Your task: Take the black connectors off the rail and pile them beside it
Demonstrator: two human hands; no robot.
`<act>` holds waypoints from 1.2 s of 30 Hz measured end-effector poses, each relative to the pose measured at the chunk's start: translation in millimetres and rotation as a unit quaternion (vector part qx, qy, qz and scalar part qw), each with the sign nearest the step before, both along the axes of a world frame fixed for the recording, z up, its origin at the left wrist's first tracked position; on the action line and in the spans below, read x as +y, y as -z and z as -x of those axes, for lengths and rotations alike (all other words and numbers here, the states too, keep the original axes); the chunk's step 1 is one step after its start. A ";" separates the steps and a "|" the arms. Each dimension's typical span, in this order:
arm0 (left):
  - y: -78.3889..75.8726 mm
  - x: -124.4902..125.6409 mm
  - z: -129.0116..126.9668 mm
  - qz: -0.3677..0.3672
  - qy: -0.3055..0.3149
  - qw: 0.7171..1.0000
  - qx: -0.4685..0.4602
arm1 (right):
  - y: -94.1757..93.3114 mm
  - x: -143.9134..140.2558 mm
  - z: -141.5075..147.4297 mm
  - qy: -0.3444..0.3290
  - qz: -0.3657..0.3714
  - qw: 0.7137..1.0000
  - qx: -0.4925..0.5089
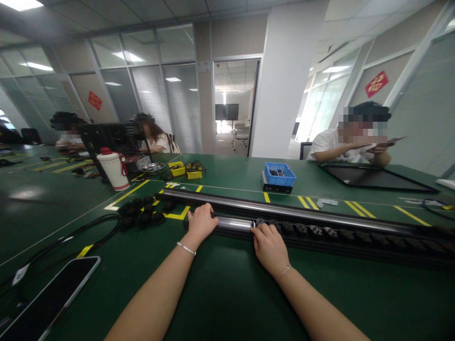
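Note:
A long black channel (231, 232) with a shiny metal strip in its left part lies on the green table in front of me. My left hand (202, 223) is closed round the channel's left end, fingers over the far edge. Farther right, my right hand (270, 246) has its fingers pinched together at the channel, beside a small silver edge (253, 224). What those fingertips hold is too small to name. From there rightward, a row of dark, chunky parts (316, 231) sits in the channel. A second long rail (277, 208) with a shiny strip lies just behind.
Black cables with connectors (138, 212) and a phone (53, 298) lie at left. Farther back stand a white tumbler (113, 169), yellow bins (194, 174) and a blue bin (280, 179). A dark flat panel (377, 178) lies before a seated person (334, 142) at right.

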State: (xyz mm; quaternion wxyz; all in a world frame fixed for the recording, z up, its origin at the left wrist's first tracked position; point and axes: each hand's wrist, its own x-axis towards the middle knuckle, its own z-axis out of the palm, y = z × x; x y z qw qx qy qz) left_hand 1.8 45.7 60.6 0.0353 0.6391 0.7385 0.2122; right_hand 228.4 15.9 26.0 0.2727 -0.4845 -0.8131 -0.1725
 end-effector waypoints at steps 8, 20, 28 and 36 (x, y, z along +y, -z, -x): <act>8.6 4.8 15.7 0.057 -0.032 0.997 0.031 | 1.1 0.2 -0.8 -0.003 0.005 1.000 -0.002; 6.5 5.2 25.2 0.098 -0.009 0.995 0.032 | 0.6 -1.2 0.1 -0.003 -0.008 1.000 0.005; 8.2 6.0 28.2 0.057 0.009 0.998 0.034 | -0.6 -1.4 0.6 0.000 -0.018 1.000 -0.001; 4.9 4.9 34.1 0.039 0.025 0.999 0.029 | -1.7 -2.3 0.8 0.000 -0.004 1.000 0.004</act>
